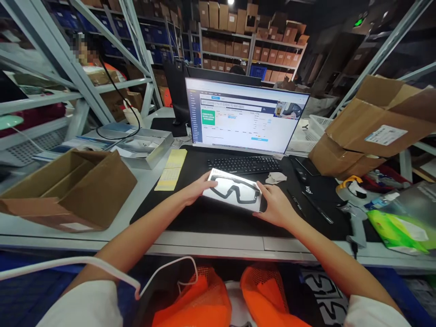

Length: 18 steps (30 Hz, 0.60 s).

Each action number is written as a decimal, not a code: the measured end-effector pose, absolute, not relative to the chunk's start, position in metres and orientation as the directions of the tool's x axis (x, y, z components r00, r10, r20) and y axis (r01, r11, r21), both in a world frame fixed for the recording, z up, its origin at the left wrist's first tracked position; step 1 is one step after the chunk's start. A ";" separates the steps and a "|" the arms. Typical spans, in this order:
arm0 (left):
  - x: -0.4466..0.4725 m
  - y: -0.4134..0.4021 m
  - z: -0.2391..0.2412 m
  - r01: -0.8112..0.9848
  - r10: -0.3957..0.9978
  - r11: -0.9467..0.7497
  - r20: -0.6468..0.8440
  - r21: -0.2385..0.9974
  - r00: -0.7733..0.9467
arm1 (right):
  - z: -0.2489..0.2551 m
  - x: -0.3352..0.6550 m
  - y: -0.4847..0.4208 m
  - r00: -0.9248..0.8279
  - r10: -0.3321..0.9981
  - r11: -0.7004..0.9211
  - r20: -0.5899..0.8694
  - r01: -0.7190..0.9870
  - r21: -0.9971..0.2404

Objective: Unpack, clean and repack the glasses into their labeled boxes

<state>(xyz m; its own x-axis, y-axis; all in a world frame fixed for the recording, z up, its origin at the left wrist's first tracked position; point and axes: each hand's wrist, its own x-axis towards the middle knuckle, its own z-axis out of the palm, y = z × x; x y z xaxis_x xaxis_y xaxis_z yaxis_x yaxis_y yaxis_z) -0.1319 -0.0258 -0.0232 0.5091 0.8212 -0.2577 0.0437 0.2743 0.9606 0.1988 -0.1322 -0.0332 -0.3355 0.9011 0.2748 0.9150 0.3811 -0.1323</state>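
Head view: left hand (198,187) and right hand (277,206) grip a box (231,191) by opposite ends (apparently smooth); a slackened hold could drop it.

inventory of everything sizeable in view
printed box: 1, white, between the hands
monitor: 1, white screen, desk's back
keyboard: 1, black, before monitor
label sheets: uncounted, yellow, keyboard's left
open carton: 1, brown, desk's left
stacked cardboard: uncounted, brown, desk's right
scanner: 1, grey, desk's right
soft pack: 1, green, beside scanner
shelves: several, grey, background
co-worker: 1, orange clothing, background left
left hand: 1, bare, box's left end
right hand: 1, bare, box's right end
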 end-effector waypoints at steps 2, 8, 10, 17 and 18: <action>-0.130 -0.026 -0.017 -0.037 0.884 0.261 -0.224 0.965 0.410 | -0.033 0.195 -0.126 -0.333 0.896 0.383 0.293 0.914 -0.132; -0.153 -0.024 -0.005 -0.097 0.955 0.183 -0.154 0.978 0.252 | -0.039 0.202 -0.117 -0.402 0.822 0.446 0.403 0.895 -0.018; -0.162 -0.029 -0.006 -0.074 0.954 0.184 -0.160 0.980 0.254 | -0.044 0.210 -0.116 -0.434 0.796 0.475 0.422 0.880 0.010; -0.178 -0.050 -0.017 0.010 0.966 0.136 -0.134 0.991 0.221 | -0.054 0.228 -0.106 -0.518 0.754 0.570 0.404 0.821 -0.012; -0.177 -0.051 -0.016 -0.003 0.971 0.118 -0.115 0.993 0.211 | -0.052 0.223 -0.105 -0.504 0.774 0.551 0.384 0.834 -0.015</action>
<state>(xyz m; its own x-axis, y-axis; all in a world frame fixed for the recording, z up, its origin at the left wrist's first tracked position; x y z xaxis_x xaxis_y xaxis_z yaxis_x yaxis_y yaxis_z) -0.1766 -0.0511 -0.0160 0.2107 0.9708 -0.1149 -0.0035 0.1183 0.9930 0.2233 -0.1048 -0.0517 -0.5041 0.7736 0.3839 0.8344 0.5510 -0.0148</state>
